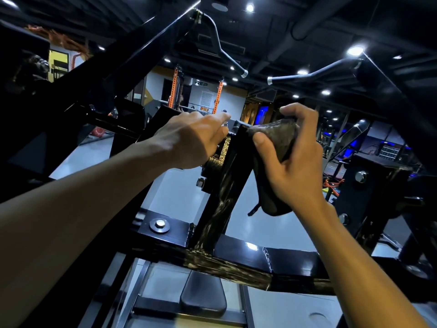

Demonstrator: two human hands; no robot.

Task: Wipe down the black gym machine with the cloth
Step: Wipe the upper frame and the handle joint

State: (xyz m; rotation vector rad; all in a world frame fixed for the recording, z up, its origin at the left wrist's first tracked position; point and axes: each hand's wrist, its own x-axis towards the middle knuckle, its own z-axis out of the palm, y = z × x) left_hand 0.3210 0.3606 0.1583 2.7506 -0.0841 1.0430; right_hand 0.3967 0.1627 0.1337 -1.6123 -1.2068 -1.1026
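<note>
**Inspector:** Landmark is the slanted black post [222, 185] of the gym machine. The cloth [279, 140], dark and bunched, is pressed against the post's upper end on its right side. The right hand [293, 162] grips it, thumb on the near face and fingers curled over the top; a loose tail of cloth hangs below the palm, clear of the post.

**Supervisor:** And the other hand?

**Inspector:** The left hand [196, 138] is at the bracket [220, 150] on the post's left side, level with the cloth. Its fingertips are hidden behind the hardware, so I cannot tell whether it grips anything or only rests there.

**Supervisor:** Condition of the surface?

**Inspector:** Pale streaks run down the post's near face and onto the crossbar [236, 261] at its foot. In my judgement that length is not yet clean. A bolt [160, 224] sits on the plate left of the post's base; a black pad [203, 297] lies below the crossbar.

**Supervisor:** Recommendation?

**Inspector:** Draw the cloth down the post in one firm stroke, wrapping the edges, and gather the hanging tail so it does not drag. Refold to a fresh face before the crossbar. Work round the bracket nuts separately.
</note>
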